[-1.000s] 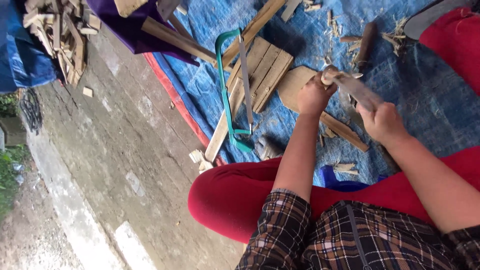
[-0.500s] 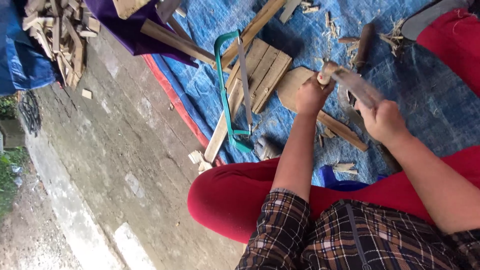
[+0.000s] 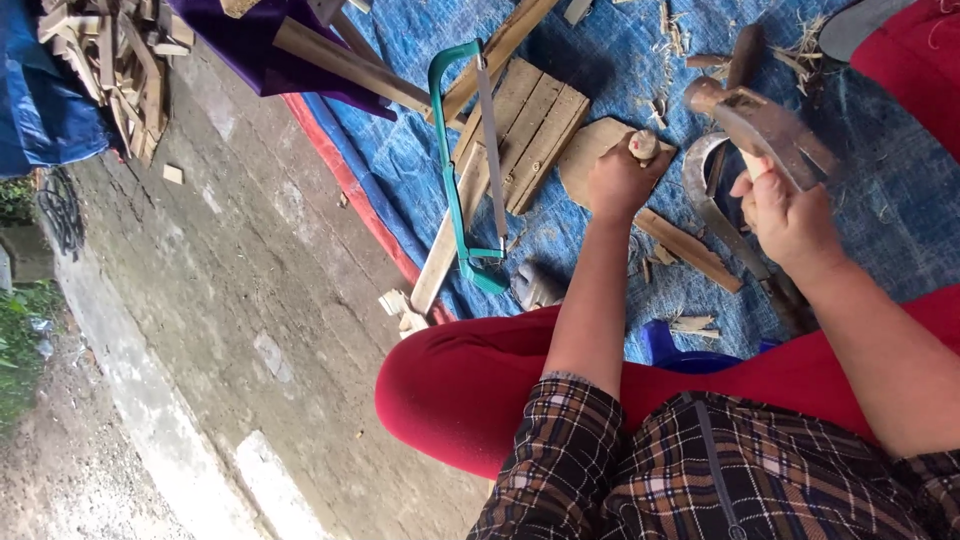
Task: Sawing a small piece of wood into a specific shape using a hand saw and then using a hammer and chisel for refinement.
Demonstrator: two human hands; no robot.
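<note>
My left hand (image 3: 618, 180) grips a short round wooden stick (image 3: 643, 146) and holds it upright on a flat wooden block (image 3: 590, 150) lying on the blue tarp (image 3: 610, 60). My right hand (image 3: 790, 215) is closed around the handle of a heavy metal chopping blade (image 3: 765, 125), raised just right of the stick and apart from it. A curved metal sickle blade (image 3: 712, 215) lies on the tarp under the right hand.
A green-framed hacksaw (image 3: 465, 160) rests on wooden slats (image 3: 530, 130) left of the block. Wood scraps (image 3: 690, 245) and shavings litter the tarp. A pile of offcuts (image 3: 120, 70) sits far left on the concrete. My red-trousered legs (image 3: 480, 380) frame the spot.
The right hand lifted the blade up and away from the stick. The left hand moved the stick down onto the wooden block.
</note>
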